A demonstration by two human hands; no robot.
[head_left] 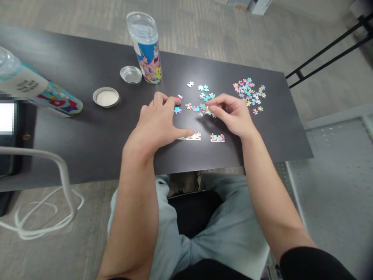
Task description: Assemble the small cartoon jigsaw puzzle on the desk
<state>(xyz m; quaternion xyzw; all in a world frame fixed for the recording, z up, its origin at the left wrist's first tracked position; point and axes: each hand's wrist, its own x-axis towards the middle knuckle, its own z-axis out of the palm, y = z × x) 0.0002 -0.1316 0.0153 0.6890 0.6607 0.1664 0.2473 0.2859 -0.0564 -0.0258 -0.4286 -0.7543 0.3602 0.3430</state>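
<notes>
My left hand is spread over the table, its thumb resting on a joined strip of jigsaw pieces and its fingertips beside a few loose pieces. Part of that strip is hidden under the hand. With thumb and forefinger pinched, my right hand holds a small jigsaw piece just above the middle cluster of pieces. A short joined section lies right of the strip, apart from it. Farther right is a pile of loose pieces.
A clear-topped cartoon canister stands on the dark table. Left of it lie a metal lid and a white-lined lid. A second canister is at far left, near a white cable.
</notes>
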